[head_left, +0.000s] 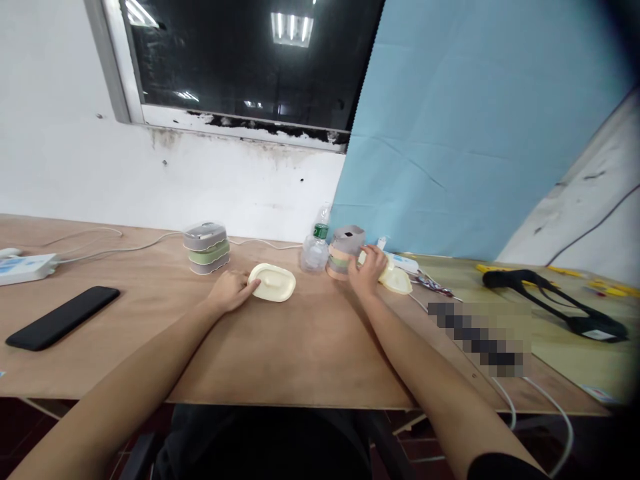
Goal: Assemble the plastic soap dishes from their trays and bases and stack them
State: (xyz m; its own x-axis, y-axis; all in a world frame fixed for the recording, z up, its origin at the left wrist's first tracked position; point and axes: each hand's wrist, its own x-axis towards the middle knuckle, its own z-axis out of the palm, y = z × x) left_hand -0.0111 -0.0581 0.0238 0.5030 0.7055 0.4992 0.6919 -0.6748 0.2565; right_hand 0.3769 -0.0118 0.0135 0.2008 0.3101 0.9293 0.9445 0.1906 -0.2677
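My left hand (231,291) pinches the left rim of a cream oval plastic lid (280,283), which rests on or just above the wooden table; I cannot tell which. Farther right, my right hand (369,268) reaches in beside a stack of wavy-edged containers (341,250) in grey, peach and green. Between its thumb and curled fingers shows a bit of a pale yellow plastic piece, mostly hidden by the hand. Just past that hand lies another pale yellow piece (397,281). A second stack of grey and green containers (207,249) stands behind my left hand.
A clear plastic bottle (315,253) stands beside the right stack. On the left are a black phone-like slab (63,318) and a white power strip (29,268). Cables run along the wall. A black strap-like frame (555,303) and a blurred-out item (477,337) lie right.
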